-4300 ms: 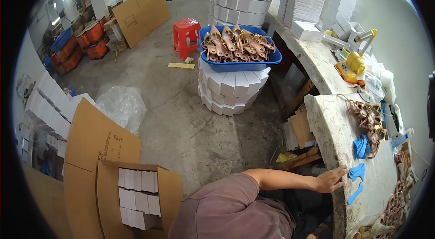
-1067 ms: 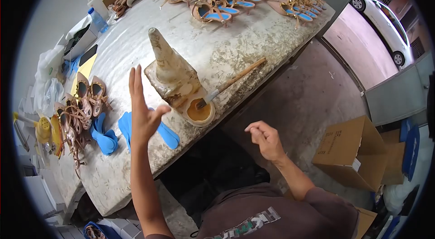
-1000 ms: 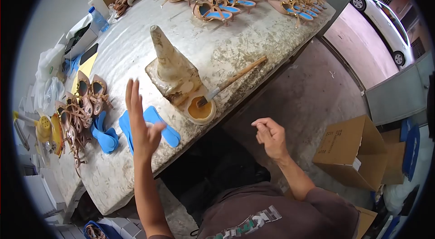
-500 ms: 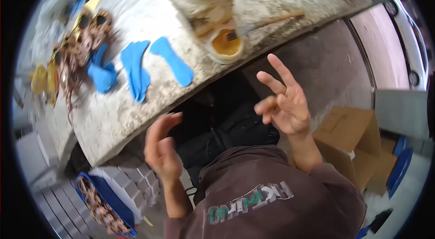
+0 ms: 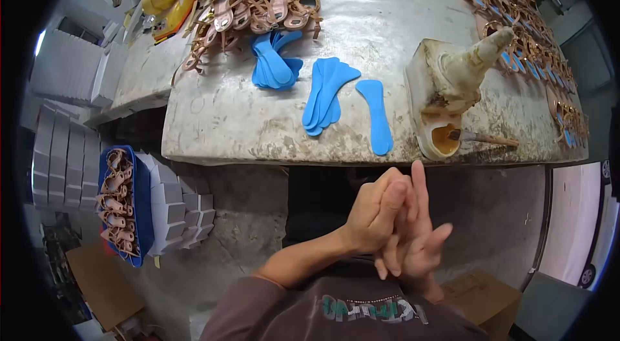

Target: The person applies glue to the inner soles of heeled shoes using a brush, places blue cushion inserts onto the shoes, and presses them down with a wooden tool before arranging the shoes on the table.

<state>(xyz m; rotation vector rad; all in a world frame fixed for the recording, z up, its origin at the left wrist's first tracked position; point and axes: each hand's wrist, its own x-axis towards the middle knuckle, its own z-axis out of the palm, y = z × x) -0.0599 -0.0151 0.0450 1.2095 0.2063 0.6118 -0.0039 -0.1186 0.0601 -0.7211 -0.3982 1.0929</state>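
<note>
My left hand [image 5: 376,208] is closed, its fingers wrapped against the fingers of my right hand in front of the table's edge. My right hand [image 5: 416,247] has its index finger pointing up and its thumb out to the side; it holds no object. Beyond the hands, a single blue insole [image 5: 374,116] lies closest on the table. Left of it sit a fanned stack of blue insoles [image 5: 328,95] and another blue pile [image 5: 274,66]. A pot of amber glue [image 5: 444,141] stands at the edge, with a brush [image 5: 487,139] resting across its rim.
Pink strappy sandals [image 5: 248,8] are heaped at the table's back left; rows of sandals [image 5: 516,24] line its right side. A crusted block with a cone [image 5: 445,76] stands behind the glue. On the floor are a blue crate [image 5: 143,212], white boxes [image 5: 166,202] and a cardboard box [image 5: 481,299].
My hands were apart and have come together, the left closing on the right's fingers. The view has turned, and the table now appears level and more to the right.
</note>
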